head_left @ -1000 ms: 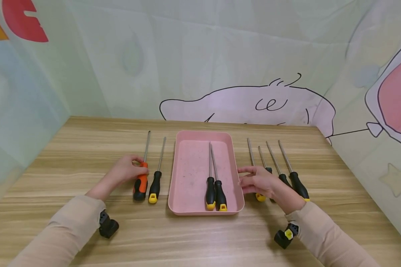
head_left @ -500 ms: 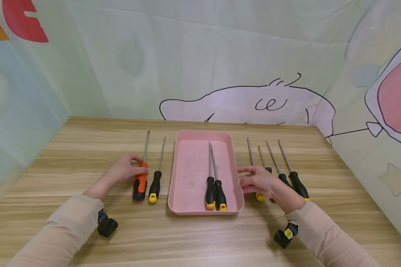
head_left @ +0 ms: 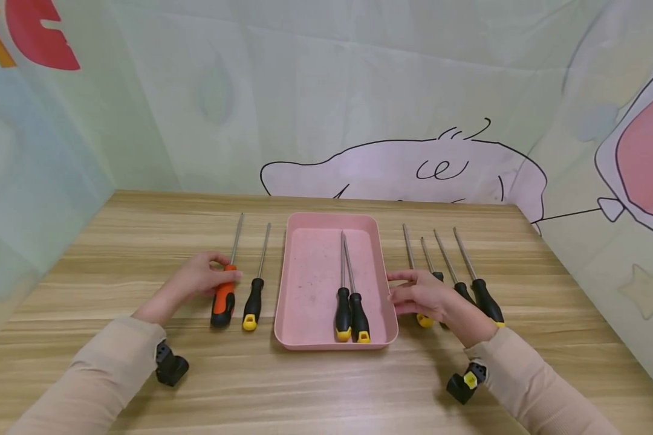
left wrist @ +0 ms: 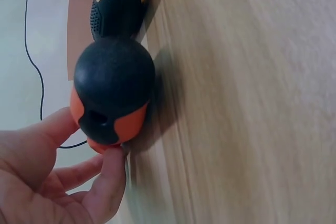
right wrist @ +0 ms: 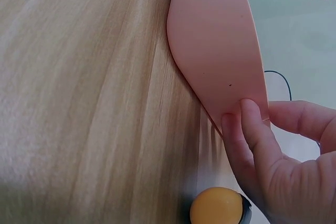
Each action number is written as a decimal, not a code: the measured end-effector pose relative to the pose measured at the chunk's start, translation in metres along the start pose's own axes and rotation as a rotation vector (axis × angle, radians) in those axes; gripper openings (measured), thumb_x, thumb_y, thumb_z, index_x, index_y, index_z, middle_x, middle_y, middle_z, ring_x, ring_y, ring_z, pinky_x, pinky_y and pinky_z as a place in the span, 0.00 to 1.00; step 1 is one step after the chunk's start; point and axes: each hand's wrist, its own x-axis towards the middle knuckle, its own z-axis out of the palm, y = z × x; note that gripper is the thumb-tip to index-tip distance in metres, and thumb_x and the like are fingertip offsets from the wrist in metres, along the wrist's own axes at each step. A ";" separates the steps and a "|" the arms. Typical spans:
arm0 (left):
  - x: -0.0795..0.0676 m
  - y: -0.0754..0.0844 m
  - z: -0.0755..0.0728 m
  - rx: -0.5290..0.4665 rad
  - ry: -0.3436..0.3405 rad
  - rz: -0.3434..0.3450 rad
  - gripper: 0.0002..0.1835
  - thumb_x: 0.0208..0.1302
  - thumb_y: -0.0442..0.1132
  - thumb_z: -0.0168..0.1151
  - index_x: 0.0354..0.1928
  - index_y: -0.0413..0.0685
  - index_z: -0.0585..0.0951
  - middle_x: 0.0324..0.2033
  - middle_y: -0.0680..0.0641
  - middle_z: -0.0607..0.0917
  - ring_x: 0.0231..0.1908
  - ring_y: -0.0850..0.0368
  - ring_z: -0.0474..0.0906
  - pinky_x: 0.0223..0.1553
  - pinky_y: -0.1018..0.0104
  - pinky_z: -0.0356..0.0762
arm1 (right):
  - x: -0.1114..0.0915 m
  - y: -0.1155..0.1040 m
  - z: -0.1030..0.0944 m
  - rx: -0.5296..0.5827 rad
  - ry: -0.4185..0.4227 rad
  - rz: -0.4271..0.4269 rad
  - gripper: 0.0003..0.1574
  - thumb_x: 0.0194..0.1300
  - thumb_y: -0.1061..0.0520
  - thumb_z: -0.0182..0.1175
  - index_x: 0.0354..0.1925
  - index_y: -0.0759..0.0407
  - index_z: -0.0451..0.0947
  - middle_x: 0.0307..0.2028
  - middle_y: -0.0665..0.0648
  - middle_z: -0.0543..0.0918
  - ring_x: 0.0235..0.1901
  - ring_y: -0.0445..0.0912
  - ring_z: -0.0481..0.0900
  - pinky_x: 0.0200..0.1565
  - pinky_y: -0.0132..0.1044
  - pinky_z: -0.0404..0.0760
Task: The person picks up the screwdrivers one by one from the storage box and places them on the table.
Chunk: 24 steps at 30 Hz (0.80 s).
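In the head view, my left hand (head_left: 204, 277) pinches an orange-and-black screwdriver (head_left: 224, 299) by the front of its handle, shaft pointing away. In the left wrist view, the thumb and fingers hold the orange handle (left wrist: 113, 80) from beneath its rounded black end. Just right of it lies a black screwdriver (head_left: 253, 299) with a yellow end. My right hand (head_left: 421, 295) rests its fingertips against the right side of a pink tray (head_left: 305, 343). In the right wrist view, those fingertips (right wrist: 251, 109) touch the tray's outer wall (right wrist: 212, 30) and rim.
Two black-and-yellow screwdrivers (head_left: 350, 314) lie in the tray with shafts crossing near the tips. Right of the tray, several screwdrivers (head_left: 487, 302) lie in a row, partly under my right hand. A printed cloth backdrop (head_left: 326, 109) stands behind the wooden table (head_left: 315, 393).
My left hand has shifted slightly left, and the orange-and-black screwdriver's handle has moved left with it, widening its gap to the black one. The right hand and tray have stayed put.
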 end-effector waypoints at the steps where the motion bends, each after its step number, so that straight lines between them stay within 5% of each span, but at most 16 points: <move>1: 0.000 0.000 0.000 -0.003 -0.002 -0.002 0.31 0.62 0.43 0.61 0.57 0.25 0.66 0.44 0.30 0.74 0.36 0.49 0.77 0.33 0.63 0.79 | 0.000 0.000 0.000 0.000 0.000 0.000 0.36 0.60 0.73 0.53 0.65 0.75 0.53 0.43 0.66 0.79 0.38 0.48 0.80 0.42 0.43 0.81; 6: -0.004 0.002 -0.003 -0.025 -0.008 0.007 0.30 0.62 0.42 0.61 0.57 0.25 0.65 0.43 0.30 0.75 0.35 0.51 0.77 0.34 0.63 0.79 | 0.000 0.000 0.000 -0.003 0.009 0.000 0.36 0.60 0.73 0.54 0.65 0.74 0.54 0.44 0.66 0.79 0.38 0.48 0.80 0.42 0.44 0.81; 12: -0.006 0.004 -0.013 0.078 0.022 0.038 0.31 0.63 0.46 0.60 0.57 0.26 0.66 0.43 0.29 0.76 0.32 0.50 0.76 0.31 0.61 0.76 | 0.001 0.000 0.000 -0.001 0.008 0.000 0.36 0.60 0.73 0.54 0.65 0.75 0.53 0.43 0.66 0.79 0.38 0.48 0.80 0.42 0.44 0.81; 17: -0.006 0.007 -0.019 0.093 0.026 0.063 0.31 0.64 0.46 0.58 0.58 0.26 0.66 0.49 0.26 0.74 0.38 0.44 0.79 0.37 0.56 0.79 | 0.001 0.000 0.000 -0.006 0.011 0.002 0.36 0.60 0.73 0.54 0.65 0.74 0.53 0.43 0.66 0.78 0.38 0.48 0.80 0.42 0.44 0.81; 24: -0.002 0.013 -0.027 -0.016 -0.017 0.059 0.32 0.66 0.47 0.56 0.61 0.27 0.64 0.51 0.28 0.74 0.45 0.42 0.76 0.44 0.56 0.78 | 0.000 0.000 0.000 -0.002 0.010 0.000 0.36 0.60 0.73 0.54 0.65 0.75 0.54 0.43 0.66 0.79 0.38 0.48 0.80 0.42 0.44 0.81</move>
